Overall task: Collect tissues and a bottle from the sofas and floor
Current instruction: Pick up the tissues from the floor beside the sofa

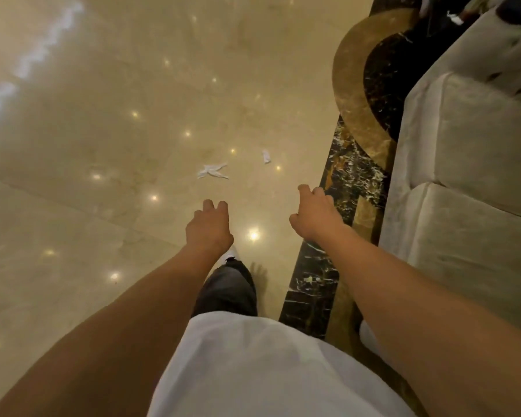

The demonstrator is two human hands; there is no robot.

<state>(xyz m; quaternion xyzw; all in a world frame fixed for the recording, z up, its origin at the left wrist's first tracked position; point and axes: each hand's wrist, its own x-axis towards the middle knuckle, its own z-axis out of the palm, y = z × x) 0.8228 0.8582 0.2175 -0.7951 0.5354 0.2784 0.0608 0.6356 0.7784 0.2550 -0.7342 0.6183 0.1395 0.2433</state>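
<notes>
Head view: flat tissue [211,171] lies crosswise; crumpled tissue [266,156] points away.

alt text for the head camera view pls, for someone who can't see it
Looking down, a person's empty left hand and right hand reach forward toward two white tissues, a larger crumpled tissue and a small tissue, lying on a glossy beige marble floor. A pale grey sofa runs along the right edge.

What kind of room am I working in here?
Probably a lounge or lobby: polished beige marble floor with a dark veined inlay border, and a pale upholstered sofa on the right.
</notes>
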